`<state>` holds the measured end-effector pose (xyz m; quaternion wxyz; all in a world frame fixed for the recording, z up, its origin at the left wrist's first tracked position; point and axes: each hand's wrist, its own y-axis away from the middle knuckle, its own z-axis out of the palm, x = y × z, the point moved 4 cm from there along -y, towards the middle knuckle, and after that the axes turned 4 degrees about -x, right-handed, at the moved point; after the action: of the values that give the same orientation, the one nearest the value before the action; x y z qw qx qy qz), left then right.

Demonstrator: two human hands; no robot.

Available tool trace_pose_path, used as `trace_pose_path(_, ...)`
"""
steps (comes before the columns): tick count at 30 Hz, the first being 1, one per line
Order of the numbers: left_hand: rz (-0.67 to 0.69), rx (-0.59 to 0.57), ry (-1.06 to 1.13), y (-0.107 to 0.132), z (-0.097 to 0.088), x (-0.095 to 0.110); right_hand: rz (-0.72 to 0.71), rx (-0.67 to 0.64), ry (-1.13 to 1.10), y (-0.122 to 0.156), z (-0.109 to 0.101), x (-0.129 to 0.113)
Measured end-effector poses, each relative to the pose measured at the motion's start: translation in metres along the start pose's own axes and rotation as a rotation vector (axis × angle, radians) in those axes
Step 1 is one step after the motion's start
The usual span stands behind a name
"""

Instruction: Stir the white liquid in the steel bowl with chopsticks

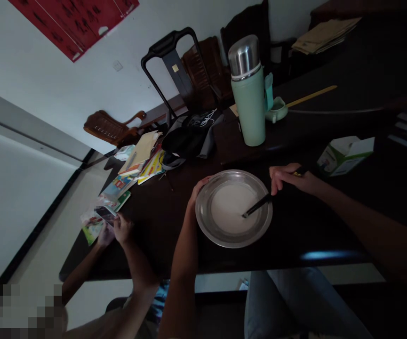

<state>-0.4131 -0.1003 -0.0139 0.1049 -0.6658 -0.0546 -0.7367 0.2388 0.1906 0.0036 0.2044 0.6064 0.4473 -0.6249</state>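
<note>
A round metal plate (207,226) holding white liquid or batter sits on the dark table (295,240) in front of me. My left hand (196,190) curls round the plate's left rim and steadies it. My right hand (288,179) is closed on a pair of dark chopsticks (258,205), whose tips dip into the white contents near the plate's middle.
A mint-green thermos (248,94) with a steel cap stands behind the plate. A small green-and-white carton (344,155) lies to the right. Books and papers (139,162) and a dark bag (185,136) lie at the left. Another person's hands (115,228) hold a phone at the table's left edge.
</note>
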Motion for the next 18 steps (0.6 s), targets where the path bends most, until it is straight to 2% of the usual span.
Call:
trace_pose_path(2,-0.016,0.054,-0.014,0.002,-0.005,-0.001,0.0,-0.103,-0.002,-0.001,0.01,0.001)
trace_pose_path(5,-0.066,0.093,-0.039,0.003,0.005,-0.004,0.011,-0.205,0.072,-0.003,0.022,0.004)
trace_pose_path(7,-0.034,0.103,-0.086,0.0,0.02,-0.008,0.016,-0.164,0.123,-0.004,0.021,0.006)
trace_pose_path(11,0.206,0.288,-0.158,-0.008,0.044,-0.015,0.012,0.041,0.115,-0.003,0.003,0.002)
trace_pose_path(14,0.231,0.214,-0.076,-0.013,0.055,-0.02,0.029,0.066,0.031,0.001,-0.003,0.0)
trace_pose_path(18,0.143,0.027,0.038,-0.015,0.063,-0.021,-0.018,-0.092,0.041,-0.001,0.013,0.002)
